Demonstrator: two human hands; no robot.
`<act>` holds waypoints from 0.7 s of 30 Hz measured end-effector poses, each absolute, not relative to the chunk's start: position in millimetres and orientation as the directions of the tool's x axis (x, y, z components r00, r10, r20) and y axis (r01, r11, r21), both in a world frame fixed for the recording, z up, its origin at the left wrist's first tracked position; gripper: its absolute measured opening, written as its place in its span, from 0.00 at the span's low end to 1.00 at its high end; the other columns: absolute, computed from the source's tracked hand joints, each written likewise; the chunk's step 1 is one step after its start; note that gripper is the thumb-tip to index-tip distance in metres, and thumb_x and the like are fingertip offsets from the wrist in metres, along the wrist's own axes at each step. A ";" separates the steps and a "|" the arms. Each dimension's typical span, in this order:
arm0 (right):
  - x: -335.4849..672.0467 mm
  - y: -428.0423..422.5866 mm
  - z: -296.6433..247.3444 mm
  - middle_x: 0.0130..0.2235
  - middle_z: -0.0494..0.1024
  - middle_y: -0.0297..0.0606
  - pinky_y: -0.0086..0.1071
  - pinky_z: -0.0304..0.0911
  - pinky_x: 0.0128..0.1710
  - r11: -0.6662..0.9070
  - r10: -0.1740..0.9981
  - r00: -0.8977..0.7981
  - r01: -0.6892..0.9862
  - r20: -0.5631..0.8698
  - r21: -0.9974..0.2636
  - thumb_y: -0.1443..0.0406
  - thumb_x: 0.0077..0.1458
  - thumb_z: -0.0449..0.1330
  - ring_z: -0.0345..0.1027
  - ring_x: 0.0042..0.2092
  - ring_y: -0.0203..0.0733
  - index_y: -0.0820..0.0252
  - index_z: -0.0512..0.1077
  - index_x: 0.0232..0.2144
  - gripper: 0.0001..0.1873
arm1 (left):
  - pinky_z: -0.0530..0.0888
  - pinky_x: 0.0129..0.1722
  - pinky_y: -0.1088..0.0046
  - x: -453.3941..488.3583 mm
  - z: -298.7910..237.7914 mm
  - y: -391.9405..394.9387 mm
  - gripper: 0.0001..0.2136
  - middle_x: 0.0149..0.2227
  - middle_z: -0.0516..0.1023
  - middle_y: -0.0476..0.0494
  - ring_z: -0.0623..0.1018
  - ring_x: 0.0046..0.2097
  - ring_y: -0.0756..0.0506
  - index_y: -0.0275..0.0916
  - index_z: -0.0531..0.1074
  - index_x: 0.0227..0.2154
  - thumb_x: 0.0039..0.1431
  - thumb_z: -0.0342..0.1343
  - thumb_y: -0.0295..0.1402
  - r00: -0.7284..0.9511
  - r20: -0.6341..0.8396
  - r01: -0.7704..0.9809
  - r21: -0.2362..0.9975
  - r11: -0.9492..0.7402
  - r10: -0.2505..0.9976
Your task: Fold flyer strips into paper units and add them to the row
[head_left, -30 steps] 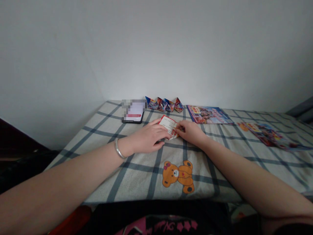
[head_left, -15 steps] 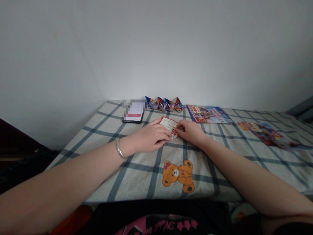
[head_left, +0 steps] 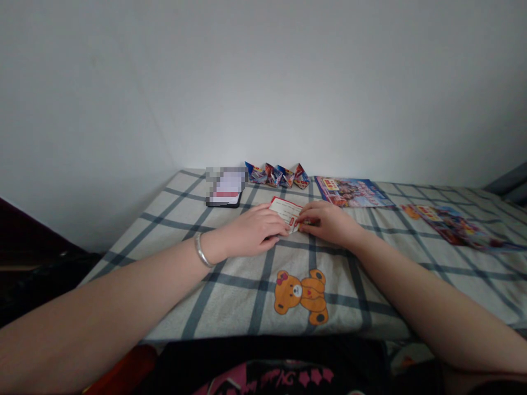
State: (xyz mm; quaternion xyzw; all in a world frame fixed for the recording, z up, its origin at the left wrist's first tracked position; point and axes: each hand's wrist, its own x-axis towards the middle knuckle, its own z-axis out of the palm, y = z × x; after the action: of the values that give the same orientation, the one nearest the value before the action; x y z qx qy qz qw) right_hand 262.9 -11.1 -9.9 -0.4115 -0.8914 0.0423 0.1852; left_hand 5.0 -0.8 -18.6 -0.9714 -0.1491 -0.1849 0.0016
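One pale wall (head_left: pixel 263 82) is filling the background, while a desk (head_left: pixel 473 285) covered by a light cloth (head_left: pixel 230 310) with blue-grey checks is standing against it. Dark clothing (head_left: pixel 267 378) with pink print is showing below the near edge, between a person's bare forearms (head_left: pixel 123 291). Two colorful printed leaflets (head_left: pixel 354 193) are lying flat at the right, one near the wall, the other farther right and closer to the viewer. Folded paper pieces (head_left: pixel 275 175) in similar colors are forming a zigzag row at the back. Both hands are meeting at mid-desk: the left hand (head_left: pixel 253 230) is lying low with its fingers stretched close together, and the right hand (head_left: pixel 331 222) is curling its fingers into a narrow shape. An orange-brown bear print (head_left: pixel 302 293) is decorating the cloth nearer the viewer. A phone (head_left: pixel 229 184), partly pixelated, is lying just left of the folded pieces. A small red-edged sheet (head_left: pixel 284 208) bearing text is resting between the hands, the left fingers covering its left side, the right fingertips meeting its right side; the view is leaving unclear whether they are pinching it. A silver bangle (head_left: pixel 200 250) is circling the left wrist.
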 end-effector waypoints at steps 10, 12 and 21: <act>254.9 -8.0 -14.9 0.46 0.79 0.42 0.42 0.65 0.50 0.695 0.696 -0.623 0.709 0.357 -0.118 0.65 0.60 0.60 0.71 0.47 0.46 0.55 0.79 0.43 0.11 | 0.66 0.57 0.60 4.1 -22.4 -0.2 0.10 0.49 0.76 0.45 0.72 0.52 0.44 0.41 0.74 0.45 0.62 0.53 0.30 0.873 0.382 0.318 0.026 -0.948 0.304; 255.8 -6.5 -16.7 0.46 0.79 0.43 0.41 0.64 0.50 0.701 0.689 -0.628 0.704 0.362 -0.111 0.64 0.60 0.59 0.71 0.47 0.46 0.56 0.79 0.44 0.12 | 0.65 0.58 0.61 3.3 -23.5 0.0 0.10 0.52 0.74 0.43 0.71 0.55 0.43 0.41 0.73 0.46 0.63 0.52 0.30 0.878 0.366 0.329 0.010 -0.944 0.310; 254.8 -9.9 -13.9 0.46 0.79 0.42 0.42 0.62 0.50 0.725 0.650 -0.653 0.686 0.389 -0.058 0.64 0.59 0.59 0.69 0.47 0.47 0.55 0.79 0.43 0.11 | 0.63 0.59 0.60 1.4 -20.0 -1.9 0.10 0.56 0.71 0.41 0.68 0.59 0.41 0.42 0.71 0.47 0.63 0.52 0.33 0.890 0.307 0.357 -0.005 -0.934 0.338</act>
State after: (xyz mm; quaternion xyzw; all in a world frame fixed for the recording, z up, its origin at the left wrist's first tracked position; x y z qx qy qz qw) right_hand 254.8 -9.9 -13.9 -0.3678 -0.9080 -0.0470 0.1951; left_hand 1.4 -1.9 -20.0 -0.9715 -0.1790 -0.1522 0.0306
